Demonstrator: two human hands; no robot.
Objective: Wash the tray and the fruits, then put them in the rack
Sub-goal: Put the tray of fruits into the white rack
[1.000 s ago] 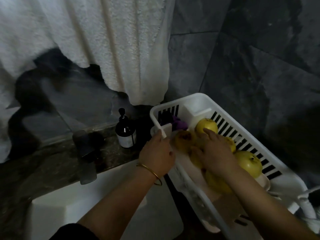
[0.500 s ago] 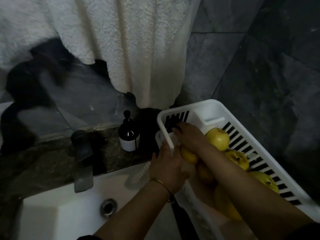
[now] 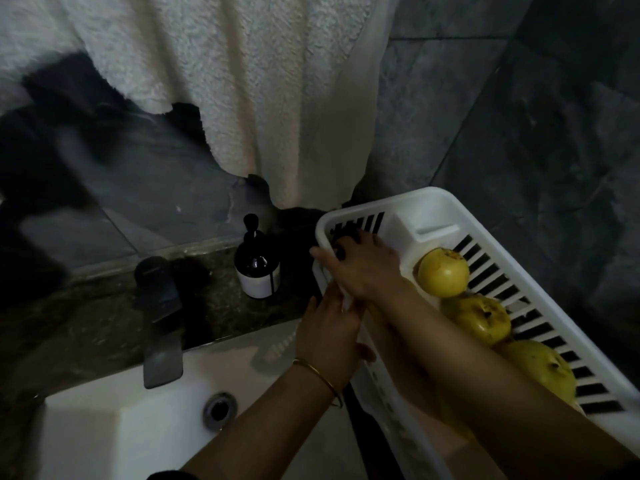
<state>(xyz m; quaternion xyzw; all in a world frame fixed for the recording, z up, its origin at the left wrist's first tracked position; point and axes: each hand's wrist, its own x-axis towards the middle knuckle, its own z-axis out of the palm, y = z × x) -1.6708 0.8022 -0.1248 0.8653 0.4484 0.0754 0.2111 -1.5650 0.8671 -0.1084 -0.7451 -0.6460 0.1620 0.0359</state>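
My right hand (image 3: 360,268) moved off fruits (image 3: 443,271) to far corner of rack (image 3: 433,199), grasp unreadable | my left hand (image 3: 329,336) grips rack rim | fruits in rack, tray probably beneath them | loading looks finished.

- Dark speckled stone counter (image 3: 86,327), running along the foot of the grey tiled wall (image 3: 519,133).
- Holds a dark brown pump bottle with a white label (image 3: 257,271), upright near the back edge.
- Bears a dark flat-spouted tap (image 3: 161,306) left of that bottle, reaching over a white rectangular basin (image 3: 104,431).
- Carries a white slotted plastic rack (image 3: 433,206) at the right, near the bottle.
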